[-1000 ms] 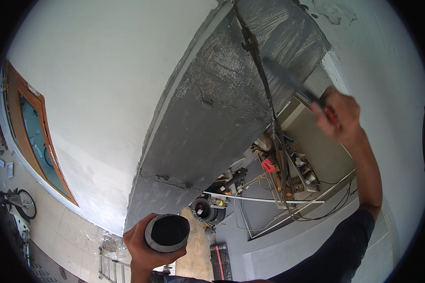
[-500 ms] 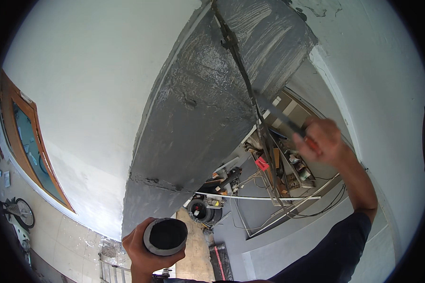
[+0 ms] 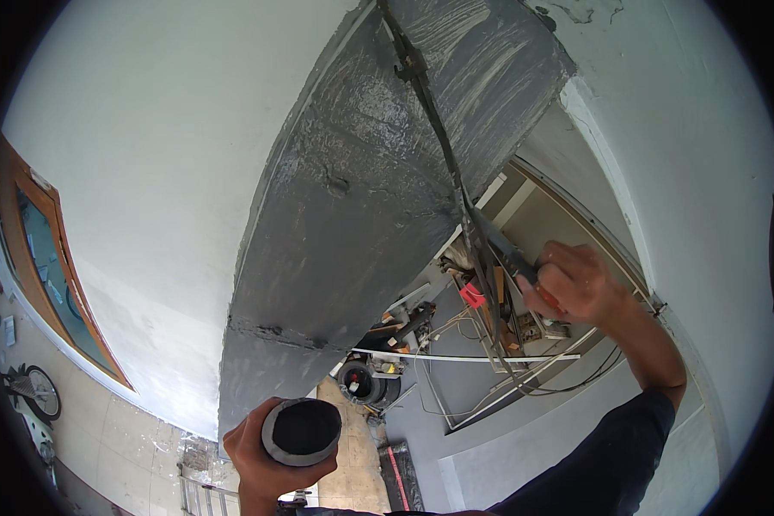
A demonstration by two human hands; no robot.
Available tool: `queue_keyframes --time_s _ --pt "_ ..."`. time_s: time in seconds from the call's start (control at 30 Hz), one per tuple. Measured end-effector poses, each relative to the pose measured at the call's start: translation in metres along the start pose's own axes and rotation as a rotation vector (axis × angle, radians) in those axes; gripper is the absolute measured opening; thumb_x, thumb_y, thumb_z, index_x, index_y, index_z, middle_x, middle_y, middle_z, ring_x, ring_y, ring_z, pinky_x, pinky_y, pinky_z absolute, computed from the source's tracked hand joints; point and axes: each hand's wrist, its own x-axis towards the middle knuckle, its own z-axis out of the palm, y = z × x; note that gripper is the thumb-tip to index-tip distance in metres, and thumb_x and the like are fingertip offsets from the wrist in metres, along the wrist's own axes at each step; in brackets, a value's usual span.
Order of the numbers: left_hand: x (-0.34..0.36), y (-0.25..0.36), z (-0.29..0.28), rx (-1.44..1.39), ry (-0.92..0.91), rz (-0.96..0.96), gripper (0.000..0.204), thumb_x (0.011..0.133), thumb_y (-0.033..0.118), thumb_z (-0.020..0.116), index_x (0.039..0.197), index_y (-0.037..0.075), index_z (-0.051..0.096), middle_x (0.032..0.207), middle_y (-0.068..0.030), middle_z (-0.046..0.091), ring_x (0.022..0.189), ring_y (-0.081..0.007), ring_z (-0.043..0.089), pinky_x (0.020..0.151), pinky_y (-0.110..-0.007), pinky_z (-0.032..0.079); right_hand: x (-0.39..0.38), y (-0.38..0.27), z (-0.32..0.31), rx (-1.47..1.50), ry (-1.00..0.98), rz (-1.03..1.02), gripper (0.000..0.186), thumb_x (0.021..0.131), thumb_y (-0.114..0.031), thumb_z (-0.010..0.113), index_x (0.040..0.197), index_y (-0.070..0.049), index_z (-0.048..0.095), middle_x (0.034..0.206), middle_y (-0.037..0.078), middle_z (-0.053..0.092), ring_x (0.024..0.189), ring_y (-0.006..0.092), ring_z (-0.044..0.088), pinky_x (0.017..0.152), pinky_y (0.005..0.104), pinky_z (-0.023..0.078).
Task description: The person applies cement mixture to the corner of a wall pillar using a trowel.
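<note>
My left hand [image 3: 254, 456] is wrapped round a grey, round-mouthed cup [image 3: 301, 432], its inside dark, at the lower middle. On the right, my right hand [image 3: 572, 284] grips the red handle of a flat tool [image 3: 509, 249]; its long grey end points up and left, and I cannot tell whether it is a brush or a scraper. That end is beside the dark cables [image 3: 443, 142], near the edge of the grey-coated wall strip [image 3: 353, 232]. Whether it touches the strip is unclear. Pale streaks and a rough patch mark the strip's upper part.
White wall [image 3: 163, 172] flanks the strip at left, with a wood-framed window [image 3: 52, 267] beyond. Far below are stacked tyres [image 3: 359, 378], shelves with clutter [image 3: 525, 318], a motorbike wheel [image 3: 39, 391] and a ladder [image 3: 205, 497]. The cables hang across the opening.
My right hand has moved slightly left and down, and the tool's tip has dropped along the cables toward the strip's lower edge. My left hand with the cup stays where it was.
</note>
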Motion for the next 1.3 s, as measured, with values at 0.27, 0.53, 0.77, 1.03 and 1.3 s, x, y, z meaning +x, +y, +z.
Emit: queue_keyframes --time_s 0.27,0.53,0.77,1.03,1.3 --pt "-0.004 -0.003 0.003 0.012 -0.015 0.012 0.07 0.049 0.032 0.093 0.103 -0.003 0.065 0.084 -0.0146 0.074 0.074 -0.0268 0.075 0.068 -0.036 0.062 0.029 0.059 -0.041 -0.298 0.348 0.377 0.03 0.084 -0.004 0.074 0.069 -0.005 0.048 0.055 0.005 0.041 0.043 0.016 0.043 0.04 0.0318 0.033" --pt "-0.007 -0.001 0.0 0.026 -0.023 0.008 0.072 0.048 0.033 0.093 0.104 -0.004 0.065 0.084 -0.0143 0.074 0.075 -0.0268 0.075 0.068 -0.036 0.062 0.032 0.014 0.004 0.203 0.055 0.153 0.029 0.084 -0.008 0.075 0.07 -0.006 0.05 0.056 0.002 0.04 0.044 0.013 0.04 0.041 0.0308 0.033" --pt "-0.011 -0.001 -0.002 0.037 -0.008 -0.026 0.072 0.048 0.033 0.093 0.103 -0.004 0.065 0.084 -0.0144 0.074 0.075 -0.0275 0.075 0.069 -0.036 0.062 0.061 0.082 -0.047 -0.063 0.342 0.297 0.031 0.086 -0.006 0.074 0.07 -0.005 0.048 0.056 0.002 0.04 0.049 0.0111 0.033 0.046 0.0246 0.029" --pt "-0.01 -0.004 -0.005 0.024 0.001 -0.006 0.071 0.048 0.033 0.093 0.103 -0.004 0.066 0.084 -0.0149 0.073 0.075 -0.0275 0.075 0.069 -0.037 0.062 0.062 0.011 0.003 -0.277 0.107 -0.123 0.033 0.072 -0.001 0.079 0.073 -0.006 0.047 0.067 0.005 0.047 0.056 0.0172 0.052 0.038 0.0322 0.038" --pt "-0.014 -0.006 -0.011 0.046 0.009 -0.044 0.073 0.047 0.032 0.093 0.104 -0.004 0.066 0.084 -0.0144 0.073 0.074 -0.027 0.075 0.068 -0.036 0.061 0.047 0.007 -0.009 -0.16 0.219 -0.023 0.026 0.081 0.005 0.071 0.078 -0.001 0.046 0.065 0.011 0.05 0.049 0.0219 0.051 0.039 0.0325 0.037"
